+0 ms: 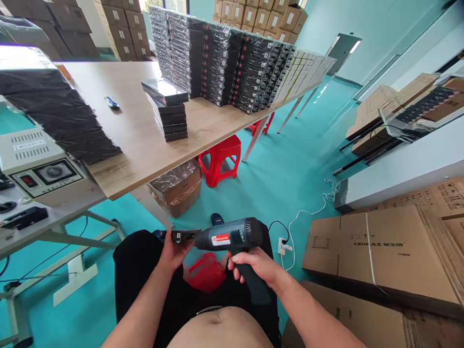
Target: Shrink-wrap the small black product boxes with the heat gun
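My right hand (253,266) grips the handle of a dark grey heat gun (232,235) with a red label, held over my lap with its nozzle pointing left. My left hand (173,251) holds a small flat black box (183,235) edge-on, right at the nozzle's mouth. I sit on a red stool (205,271) that shows between my legs. A black cord (279,227) runs from the heat gun to a white power strip (283,246) on the teal floor.
A wooden table (130,130) stands ahead with a short stack of black boxes (168,111) and long rows of wrapped boxes (232,63). A beige machine (38,162) sits at left. Cardboard cartons (384,251) lie at right; another red stool (218,157) stands under the table.
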The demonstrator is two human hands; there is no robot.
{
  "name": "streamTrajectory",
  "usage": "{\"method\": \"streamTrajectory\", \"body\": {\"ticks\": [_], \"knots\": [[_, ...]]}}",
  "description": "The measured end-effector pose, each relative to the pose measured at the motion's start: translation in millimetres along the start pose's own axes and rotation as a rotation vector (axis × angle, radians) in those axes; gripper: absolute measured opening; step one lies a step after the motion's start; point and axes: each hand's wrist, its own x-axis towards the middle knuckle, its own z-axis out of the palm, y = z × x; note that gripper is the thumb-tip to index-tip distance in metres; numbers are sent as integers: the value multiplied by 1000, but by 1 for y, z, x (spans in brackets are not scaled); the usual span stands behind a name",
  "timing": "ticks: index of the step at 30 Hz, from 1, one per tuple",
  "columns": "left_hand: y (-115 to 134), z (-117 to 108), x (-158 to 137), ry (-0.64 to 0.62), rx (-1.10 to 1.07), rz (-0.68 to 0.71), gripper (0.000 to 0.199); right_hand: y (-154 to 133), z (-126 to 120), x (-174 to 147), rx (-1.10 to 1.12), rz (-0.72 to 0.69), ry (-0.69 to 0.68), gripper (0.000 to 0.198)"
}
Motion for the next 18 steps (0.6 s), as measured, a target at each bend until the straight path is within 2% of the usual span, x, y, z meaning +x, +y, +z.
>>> {"method": "streamTrajectory", "body": {"ticks": [2, 7, 10, 12, 16, 18], "knots": [[0, 0, 0, 22, -1, 6, 32, 0, 7, 2, 22, -18, -38, 29], [2, 2, -4, 35, -87, -18, 33, -3, 9, 6, 15, -76, 106, 31], [3, 2, -3, 68, -82, -19, 30, -2, 8, 6, -32, -34, 25, 31], [3, 2, -2, 95, -86, -16, 29, 0, 10, 7, 0, -46, 20, 32], [4, 4, -2, 75, -159, -35, 31, 1, 6, 10, 78, -85, 198, 31], [4, 5, -3, 84, -171, -38, 30, 0, -2, 8, 66, -56, 198, 29]]}}
